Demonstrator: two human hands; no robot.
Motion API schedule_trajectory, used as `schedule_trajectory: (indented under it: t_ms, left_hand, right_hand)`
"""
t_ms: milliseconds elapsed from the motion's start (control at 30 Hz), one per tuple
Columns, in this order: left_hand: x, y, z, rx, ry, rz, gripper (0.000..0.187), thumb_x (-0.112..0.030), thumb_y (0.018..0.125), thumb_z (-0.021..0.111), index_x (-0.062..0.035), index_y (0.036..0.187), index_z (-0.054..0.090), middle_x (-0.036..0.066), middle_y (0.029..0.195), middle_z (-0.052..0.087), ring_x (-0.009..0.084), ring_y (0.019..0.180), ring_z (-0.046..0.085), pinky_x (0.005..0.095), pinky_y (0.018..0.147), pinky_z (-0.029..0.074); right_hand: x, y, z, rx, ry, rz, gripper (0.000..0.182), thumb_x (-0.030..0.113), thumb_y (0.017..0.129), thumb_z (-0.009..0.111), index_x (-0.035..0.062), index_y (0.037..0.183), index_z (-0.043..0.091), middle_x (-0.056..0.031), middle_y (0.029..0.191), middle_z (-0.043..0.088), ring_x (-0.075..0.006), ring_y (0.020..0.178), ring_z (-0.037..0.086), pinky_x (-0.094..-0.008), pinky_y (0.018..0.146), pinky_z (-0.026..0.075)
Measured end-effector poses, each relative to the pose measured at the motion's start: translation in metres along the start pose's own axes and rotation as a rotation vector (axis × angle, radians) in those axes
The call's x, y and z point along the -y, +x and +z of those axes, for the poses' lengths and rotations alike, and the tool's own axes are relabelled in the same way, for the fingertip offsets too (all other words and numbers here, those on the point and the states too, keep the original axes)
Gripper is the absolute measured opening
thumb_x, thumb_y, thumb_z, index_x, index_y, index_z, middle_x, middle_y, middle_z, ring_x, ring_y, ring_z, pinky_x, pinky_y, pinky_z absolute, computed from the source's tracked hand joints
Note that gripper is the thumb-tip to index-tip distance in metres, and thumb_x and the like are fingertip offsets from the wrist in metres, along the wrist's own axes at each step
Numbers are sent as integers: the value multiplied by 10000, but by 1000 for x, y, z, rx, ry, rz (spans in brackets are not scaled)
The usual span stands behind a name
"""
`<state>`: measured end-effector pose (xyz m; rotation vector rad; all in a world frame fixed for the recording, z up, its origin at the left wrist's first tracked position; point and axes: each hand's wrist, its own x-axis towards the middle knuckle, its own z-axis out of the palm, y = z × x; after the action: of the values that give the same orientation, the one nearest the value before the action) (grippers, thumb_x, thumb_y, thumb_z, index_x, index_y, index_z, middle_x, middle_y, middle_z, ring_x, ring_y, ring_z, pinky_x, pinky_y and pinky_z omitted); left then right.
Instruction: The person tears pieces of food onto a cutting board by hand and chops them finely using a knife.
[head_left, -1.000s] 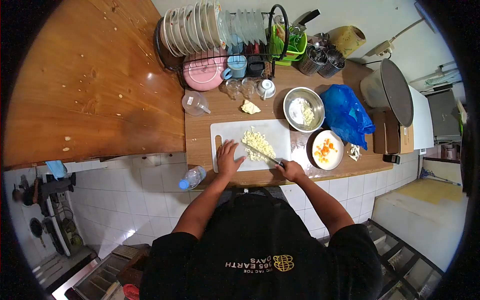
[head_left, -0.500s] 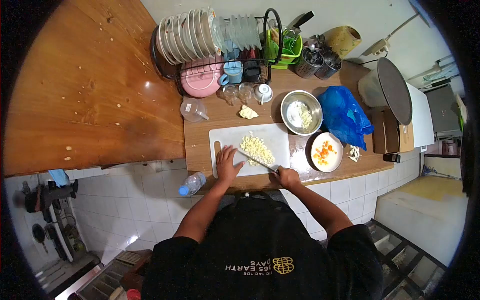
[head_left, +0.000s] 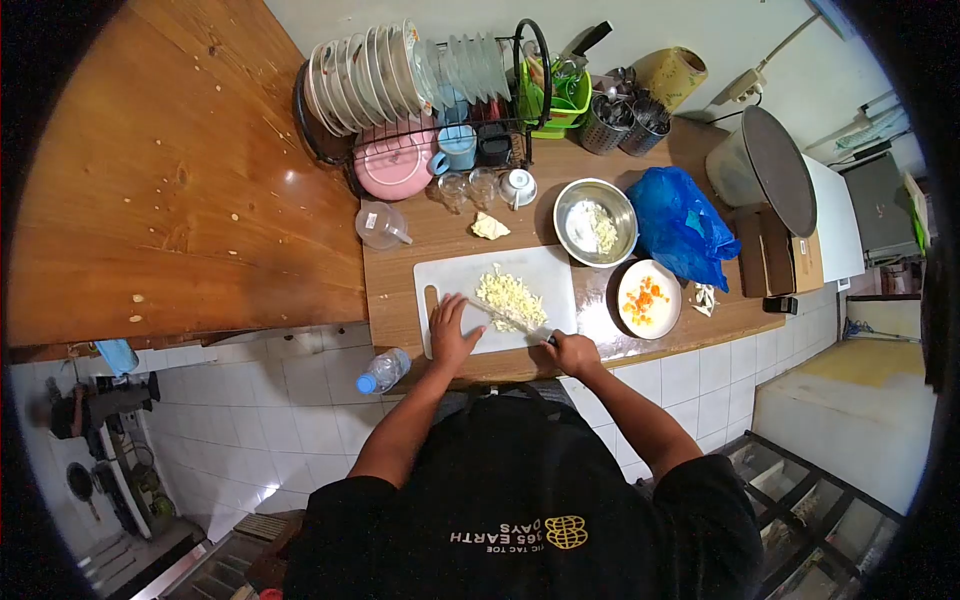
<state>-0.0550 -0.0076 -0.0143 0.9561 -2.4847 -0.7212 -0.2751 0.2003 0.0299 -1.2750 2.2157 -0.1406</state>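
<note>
A white cutting board (head_left: 455, 275) bears a pile of chopped pale pieces (head_left: 512, 298). My right hand (head_left: 575, 354), at the board's lower right edge, is closed round the handle of a knife (head_left: 515, 322); its blade lies across the lower part of the pile, pointing left. At the board's left side, my left hand (head_left: 453, 330) has its fingers spread near the blade's tip and holds nothing. A steel bowl (head_left: 573, 238) with some pale pieces stands behind the board. To the right is a plate (head_left: 668, 315) with orange pieces.
A dish rack (head_left: 440, 130) with plates stands at the back. Cups, glasses and a pale lump (head_left: 489, 226) are in front of it. A blue bag (head_left: 675, 225) lies right of the bowl. A plastic bottle (head_left: 388, 370) is at the front left edge.
The knife blade has tilted and turned slightly over the pile, its flat side showing more. My hands stay in nearly the same places. The camera view has shifted a little.
</note>
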Motion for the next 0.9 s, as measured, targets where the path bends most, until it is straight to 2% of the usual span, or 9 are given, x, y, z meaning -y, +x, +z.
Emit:
schedule_trajectory:
  t_ms: [133,233,433,600,667,900]
  left_hand:
    - [2,-1,-2,-19,-86,3,732,-311,751,860,-53,1365,557,120,1434,534,351,1422,407,511,1176,299]
    - [1,0,-1,-23,-103,-21,735,-296,734,873,-46,1353,563,132,1415,544,356,1410,422,503,1170,313]
    - [0,1,-6,-12,-80,15,716,-284,736,875,-28,1334,579,141,1424,541,368,1397,435,494,1152,350]
    - [0,2,-5,-28,-83,19,692,-288,718,882,-48,1304,603,136,1405,548,366,1391,438,503,1155,337]
    - [4,2,-4,-32,-94,19,684,-288,707,885,-58,1291,611,129,1400,546,354,1393,434,508,1161,321]
    - [6,2,0,-21,-86,30,664,-298,711,882,-65,1277,622,123,1420,529,360,1398,423,514,1155,321]
  right_hand:
    - [4,-11,9,44,-16,7,476,543,976,545,81,994,659,-209,815,713,-417,797,702,-531,732,552]
    - [4,-11,19,-9,5,-38,487,552,975,542,80,982,662,-211,815,715,-416,802,705,-532,726,552]
    - [5,-1,13,-37,19,37,464,534,967,565,84,1006,672,-205,816,717,-413,793,705,-528,721,554]
    - [5,6,2,29,38,26,446,508,981,550,83,1041,671,-212,868,723,-420,842,704,-527,753,552]
    - [8,6,0,-12,105,109,461,509,995,526,73,1035,667,-226,890,720,-434,858,699,-538,768,548]
    - [17,19,7,-5,78,189,518,515,1010,502,13,1009,627,-267,870,706,-462,854,693,-556,782,542]
